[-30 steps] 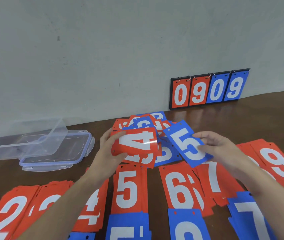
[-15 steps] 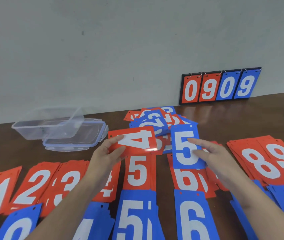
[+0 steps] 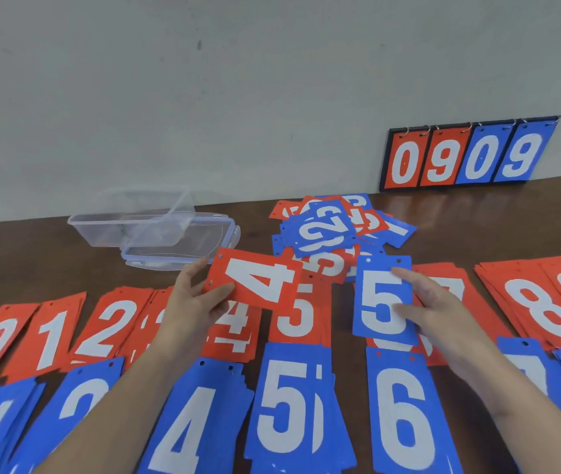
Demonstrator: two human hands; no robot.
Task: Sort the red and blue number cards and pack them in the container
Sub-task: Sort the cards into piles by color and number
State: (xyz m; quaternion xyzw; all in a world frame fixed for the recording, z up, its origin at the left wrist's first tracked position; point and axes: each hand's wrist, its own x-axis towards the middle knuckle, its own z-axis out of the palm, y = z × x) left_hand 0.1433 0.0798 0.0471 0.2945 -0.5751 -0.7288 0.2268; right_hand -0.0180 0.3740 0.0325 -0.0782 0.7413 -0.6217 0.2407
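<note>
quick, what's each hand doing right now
Left hand: pinches the red 4 card.
Right hand: holds the blue 5 card.

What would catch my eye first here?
Two hands mid-table each hold a card: the left hand a red 4, the right hand a blue 5. Sorted red and blue rows lie below them, and a scoreboard reading 0909 leans on the wall.

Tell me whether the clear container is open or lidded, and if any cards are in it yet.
Open and empty: the clear container sits tilted on its detached lid, with no cards visible through its walls.
</note>
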